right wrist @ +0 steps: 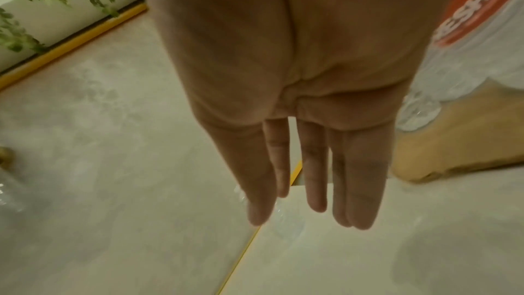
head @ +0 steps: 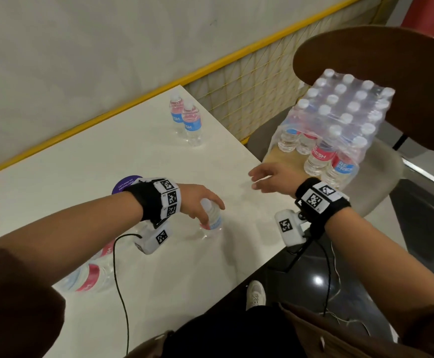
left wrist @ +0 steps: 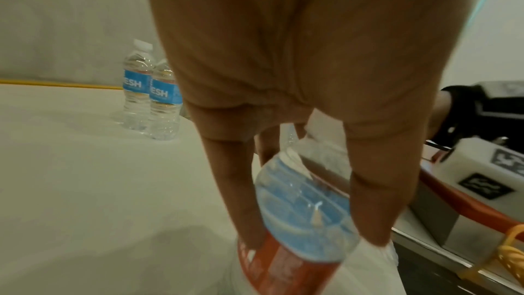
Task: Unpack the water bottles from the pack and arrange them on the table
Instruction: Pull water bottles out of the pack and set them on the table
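A café or office pantry is suggested: a pale marble-look surface is set against a yellow-framed wire-mesh partition, a round purple sticker about keeping the pantry clean is seen on it, and moulded wooden-backed chairs stand alongside on a polished dark floor

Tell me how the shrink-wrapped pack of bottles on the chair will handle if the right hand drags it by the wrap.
The pack looks full, so probably heavy. Its wrap is thin and loose, likely to stretch or tear. The open front may let bottles slip out.
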`<action>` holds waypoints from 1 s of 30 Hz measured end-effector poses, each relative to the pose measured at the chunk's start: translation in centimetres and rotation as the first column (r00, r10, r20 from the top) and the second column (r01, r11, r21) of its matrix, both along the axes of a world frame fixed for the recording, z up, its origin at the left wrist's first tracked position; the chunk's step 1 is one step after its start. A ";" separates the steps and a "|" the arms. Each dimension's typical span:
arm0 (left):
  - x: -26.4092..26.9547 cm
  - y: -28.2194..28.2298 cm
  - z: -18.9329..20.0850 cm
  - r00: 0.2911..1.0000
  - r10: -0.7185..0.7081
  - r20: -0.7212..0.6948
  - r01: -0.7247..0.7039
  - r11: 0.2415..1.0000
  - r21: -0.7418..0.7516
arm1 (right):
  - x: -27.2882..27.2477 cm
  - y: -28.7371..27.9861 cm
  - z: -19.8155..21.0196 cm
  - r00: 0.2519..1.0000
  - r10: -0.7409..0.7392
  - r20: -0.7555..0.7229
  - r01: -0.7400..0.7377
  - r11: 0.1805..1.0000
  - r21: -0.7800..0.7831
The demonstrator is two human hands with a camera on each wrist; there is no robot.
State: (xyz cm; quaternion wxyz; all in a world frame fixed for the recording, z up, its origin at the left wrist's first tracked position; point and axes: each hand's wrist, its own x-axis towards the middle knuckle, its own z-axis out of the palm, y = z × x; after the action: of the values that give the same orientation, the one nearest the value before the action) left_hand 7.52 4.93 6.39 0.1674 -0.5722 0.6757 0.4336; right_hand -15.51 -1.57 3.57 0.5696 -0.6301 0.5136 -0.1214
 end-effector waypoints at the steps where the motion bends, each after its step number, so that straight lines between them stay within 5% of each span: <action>1: 0.2 0.1 0.2 0.999 -0.034 0.030 0.033 0.999 0.030 | -0.4 -0.5 0.0 1.000 -0.028 -0.011 0.029 1.000 0.002; 5: 1.2 0.1 0.9 0.981 -0.134 0.139 0.115 0.984 0.137 | -2.1 -2.3 -0.1 0.975 -0.219 -0.039 0.219 0.976 -0.005; 10: 2.1 0.2 1.8 0.979 -0.130 0.158 0.091 0.969 0.229 | -5.4 -4.5 -0.4 0.830 -0.541 -0.135 0.521 0.839 -0.158; 17: 3.7 0.9 2.6 0.992 0.004 0.129 -0.016 0.995 0.095 | -5.7 -4.4 -0.7 0.814 -0.549 -0.193 0.536 0.836 -0.118; 24: 10.1 3.1 7.0 0.963 0.249 0.100 -0.225 0.953 -0.205 | -1.4 -2.8 -1.1 0.921 -0.301 -0.246 0.285 0.953 -0.100; 27: 13.7 4.6 6.1 0.921 0.305 0.244 -0.250 0.940 -0.230 | 2.5 -0.1 0.5 0.981 -0.048 -0.186 0.052 0.998 0.017; 30: 16.9 6.0 4.3 0.841 0.332 0.427 -0.276 0.942 -0.189 | 6.9 3.4 2.0 0.952 0.290 -0.101 -0.278 0.954 0.114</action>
State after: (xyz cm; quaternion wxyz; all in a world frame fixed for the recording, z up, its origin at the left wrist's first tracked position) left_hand 24.41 10.91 10.72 0.2144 -0.7661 0.5434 0.2680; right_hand -8.61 1.80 5.61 0.5807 -0.6746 0.4551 0.0242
